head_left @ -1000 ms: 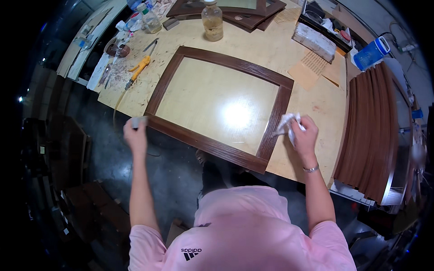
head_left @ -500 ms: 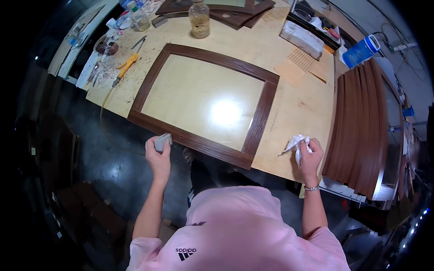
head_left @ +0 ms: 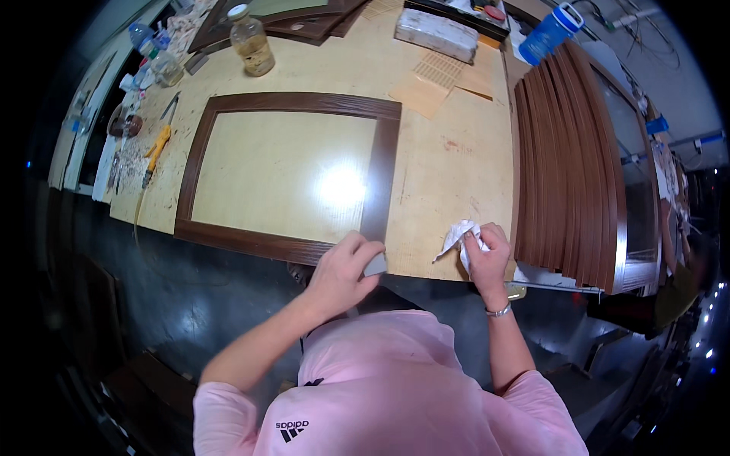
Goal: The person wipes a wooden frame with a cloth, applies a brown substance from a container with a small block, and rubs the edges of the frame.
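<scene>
Frame, stiff, light-looking brown wood on the worktop, near corner under left hand pinching a grey block; right hand grips a soft rag.

Worktop: pale yellowish wooden bench, scuffed, with a bright lamp glare.
Floor: dark glossy concrete floor, reflecting faint light.
Right side: stack of long dark brown wooden mouldings on the bench.
</scene>
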The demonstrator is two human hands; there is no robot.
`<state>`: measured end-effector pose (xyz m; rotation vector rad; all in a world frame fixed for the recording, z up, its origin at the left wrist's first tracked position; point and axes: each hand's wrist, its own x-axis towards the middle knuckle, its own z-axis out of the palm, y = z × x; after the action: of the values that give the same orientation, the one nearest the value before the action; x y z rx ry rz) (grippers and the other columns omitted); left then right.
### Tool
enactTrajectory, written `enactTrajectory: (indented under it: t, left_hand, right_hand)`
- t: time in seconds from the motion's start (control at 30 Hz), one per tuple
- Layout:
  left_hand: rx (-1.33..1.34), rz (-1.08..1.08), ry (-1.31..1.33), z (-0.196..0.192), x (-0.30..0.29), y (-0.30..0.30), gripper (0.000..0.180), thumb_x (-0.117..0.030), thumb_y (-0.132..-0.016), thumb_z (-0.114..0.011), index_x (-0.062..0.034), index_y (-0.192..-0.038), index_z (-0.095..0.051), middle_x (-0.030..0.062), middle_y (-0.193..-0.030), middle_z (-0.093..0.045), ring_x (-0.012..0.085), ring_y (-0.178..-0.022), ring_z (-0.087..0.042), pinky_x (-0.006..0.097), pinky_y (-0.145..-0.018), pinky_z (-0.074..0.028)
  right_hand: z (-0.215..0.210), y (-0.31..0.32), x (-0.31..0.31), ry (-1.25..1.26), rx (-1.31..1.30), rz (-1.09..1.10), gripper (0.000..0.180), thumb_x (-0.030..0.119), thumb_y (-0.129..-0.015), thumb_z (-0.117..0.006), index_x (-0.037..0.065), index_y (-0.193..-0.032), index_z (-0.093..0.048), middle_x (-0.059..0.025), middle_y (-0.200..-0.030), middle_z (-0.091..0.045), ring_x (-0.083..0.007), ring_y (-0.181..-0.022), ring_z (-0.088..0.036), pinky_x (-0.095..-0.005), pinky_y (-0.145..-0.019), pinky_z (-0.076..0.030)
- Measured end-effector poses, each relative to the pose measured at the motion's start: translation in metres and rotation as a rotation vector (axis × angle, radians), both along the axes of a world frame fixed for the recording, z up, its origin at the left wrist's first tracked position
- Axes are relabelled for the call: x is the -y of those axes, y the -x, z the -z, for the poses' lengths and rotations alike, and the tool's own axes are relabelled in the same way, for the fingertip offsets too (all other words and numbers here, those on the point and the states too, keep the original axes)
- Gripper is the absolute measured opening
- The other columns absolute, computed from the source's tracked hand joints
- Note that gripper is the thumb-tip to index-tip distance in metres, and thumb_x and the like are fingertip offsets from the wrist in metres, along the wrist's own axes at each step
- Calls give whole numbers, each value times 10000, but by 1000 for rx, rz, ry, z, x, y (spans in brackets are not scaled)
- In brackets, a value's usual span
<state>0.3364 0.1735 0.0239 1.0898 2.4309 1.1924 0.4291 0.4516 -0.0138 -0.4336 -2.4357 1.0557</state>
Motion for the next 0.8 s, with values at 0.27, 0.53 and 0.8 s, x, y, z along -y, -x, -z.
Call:
enactTrajectory:
  t: [0.27, 0.53, 0.8]
  left_hand:
    - [-166, 466, 408, 9, -57, 69, 358, -98, -733, -742, -37, -1044, -575, 171, -991, -549, 376, -877, -617, 461, -748, -531]
    - [-395, 194, 346, 30, -168, 252, 231, -142, -794, -732, -6, -960, -648, 199, -951, -607, 398, -890, -619, 467, -795, -521]
    - [-385, 179, 226, 35, -143, 195, 304, -81, -739, -763, -16, -1011, -642, 195, -948, -586, 392, -873, -609, 448, -739, -518]
  right_hand:
    - [2, -49, 32, 62, 3, 24, 114, 14, -729, -716, -15, -744, -607, -133, -769, -592, -317, -735, -547, -401, -658, -447]
    - [-5, -100, 60, 137, 108, 74, 109, 39, -710, -730, 14, -735, -627, -109, -778, -613, -310, -720, -554, -401, -620, -462]
    - [-8, -104, 57, 205, 67, 225, 85, -4, -717, -706, -13, -741, -625, -133, -786, -612, -325, -719, -553, -409, -637, -457]
